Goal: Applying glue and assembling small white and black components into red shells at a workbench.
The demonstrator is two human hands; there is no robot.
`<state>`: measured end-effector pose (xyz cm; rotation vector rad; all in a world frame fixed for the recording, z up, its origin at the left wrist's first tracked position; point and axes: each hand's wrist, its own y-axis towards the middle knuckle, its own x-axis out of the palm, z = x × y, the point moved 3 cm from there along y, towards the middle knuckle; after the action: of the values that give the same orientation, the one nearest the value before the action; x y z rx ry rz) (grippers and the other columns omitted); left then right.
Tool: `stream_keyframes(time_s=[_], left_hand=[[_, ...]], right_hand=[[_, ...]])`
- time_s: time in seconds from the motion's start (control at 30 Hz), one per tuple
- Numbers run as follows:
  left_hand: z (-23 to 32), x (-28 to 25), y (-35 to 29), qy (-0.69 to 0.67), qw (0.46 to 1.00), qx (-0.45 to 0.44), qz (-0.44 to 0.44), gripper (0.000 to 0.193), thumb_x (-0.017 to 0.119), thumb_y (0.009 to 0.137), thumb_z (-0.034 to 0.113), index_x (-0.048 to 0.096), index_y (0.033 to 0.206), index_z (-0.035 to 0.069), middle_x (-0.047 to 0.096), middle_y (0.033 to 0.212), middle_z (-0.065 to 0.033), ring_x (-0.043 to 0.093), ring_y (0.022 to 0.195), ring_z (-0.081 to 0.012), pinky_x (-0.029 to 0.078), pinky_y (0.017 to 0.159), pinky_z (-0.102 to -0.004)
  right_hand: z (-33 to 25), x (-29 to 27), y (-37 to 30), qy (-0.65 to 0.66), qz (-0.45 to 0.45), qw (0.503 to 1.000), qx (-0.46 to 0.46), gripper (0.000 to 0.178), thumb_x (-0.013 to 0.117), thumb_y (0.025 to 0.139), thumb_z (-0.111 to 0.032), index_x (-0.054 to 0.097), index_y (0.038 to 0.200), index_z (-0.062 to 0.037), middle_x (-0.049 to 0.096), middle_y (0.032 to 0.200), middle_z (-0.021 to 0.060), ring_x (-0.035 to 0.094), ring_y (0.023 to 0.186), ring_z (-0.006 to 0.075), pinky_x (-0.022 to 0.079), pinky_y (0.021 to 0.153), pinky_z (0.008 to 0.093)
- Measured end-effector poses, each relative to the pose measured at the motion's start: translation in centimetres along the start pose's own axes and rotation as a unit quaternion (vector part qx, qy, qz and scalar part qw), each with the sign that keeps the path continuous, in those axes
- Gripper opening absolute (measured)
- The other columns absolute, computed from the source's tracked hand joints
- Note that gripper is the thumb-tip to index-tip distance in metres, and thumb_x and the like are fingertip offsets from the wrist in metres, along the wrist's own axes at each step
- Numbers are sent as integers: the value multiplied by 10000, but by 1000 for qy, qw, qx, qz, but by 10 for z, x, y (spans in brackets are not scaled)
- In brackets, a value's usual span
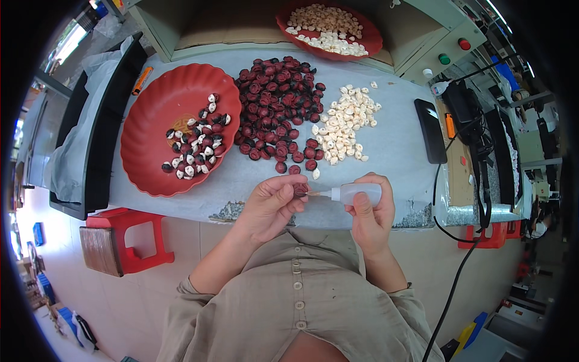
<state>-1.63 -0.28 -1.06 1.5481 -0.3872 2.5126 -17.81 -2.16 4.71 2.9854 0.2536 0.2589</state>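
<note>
Between the fingertips of my left hand (pixel 268 204) is a small dark red rose-shaped piece (pixel 300 189). My right hand (pixel 373 216) grips a translucent squeeze bottle (pixel 357 193) lying sideways, its narrow tip pointing left and reaching the piece. Whether liquid is coming out is too small to tell. Just beyond my hands lies a heap of dark red and black rose-shaped pieces (pixel 276 99). To its right spreads a pile of cream-white pieces (pixel 347 123). A scalloped red plate (pixel 143 136) at the left holds several joined red-and-white pieces (pixel 199 148).
A second red plate (pixel 375 43) with tan and white pieces stands at the back inside a grey-green cabinet (pixel 416 54). A black phone (pixel 429 131), an orange tool (pixel 450 125) and cables are at the right. A black tray (pixel 99 142) borders the left; a red stool (pixel 142 232) stands below.
</note>
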Motion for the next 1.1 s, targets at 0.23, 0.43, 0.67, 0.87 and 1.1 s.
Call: stream_keyframes(time_s=[0.23,0.43,0.67,0.87,1.1], left_hand=[[-1,-1,0,18,1000,-4,3,259,553,784,146,537,1001,5,559,894,-117,545,749,-149,463,625,-203],[0,0,0,10,1000,-8,-2,257,555,782,140,538,1000,5,559,890,-121,547,738,-151,464,620,-203],[0,1,-1,10,1000,-11,-8,266,556,782,137,534,1009,0,566,890,-120,553,745,-149,469,622,-208],[0,3,-1,15,1000,-13,-7,269,559,780,135,535,1009,-4,574,880,-109,555,747,-147,470,622,-213],[0,2,0,14,1000,-13,-10,237,535,797,109,545,1006,-3,589,867,-105,565,729,-146,467,635,-231]], right_hand=[[-1,0,1,2,-20,1000,16,231,513,820,-169,409,942,-2,441,811,36,430,644,74,365,551,186],[-12,-2,9,-95,-72,992,-50,210,522,806,-135,420,917,12,446,778,52,429,635,97,355,551,201],[-33,-1,22,-177,-130,973,-65,184,547,781,-114,448,884,2,459,736,62,435,609,107,353,529,212],[-43,1,28,-258,-165,948,-85,197,569,763,-127,465,876,-4,483,718,93,472,596,168,372,512,251],[-41,-4,30,-248,-164,953,-56,212,584,756,-130,462,880,-8,503,751,92,487,608,176,392,529,263]])
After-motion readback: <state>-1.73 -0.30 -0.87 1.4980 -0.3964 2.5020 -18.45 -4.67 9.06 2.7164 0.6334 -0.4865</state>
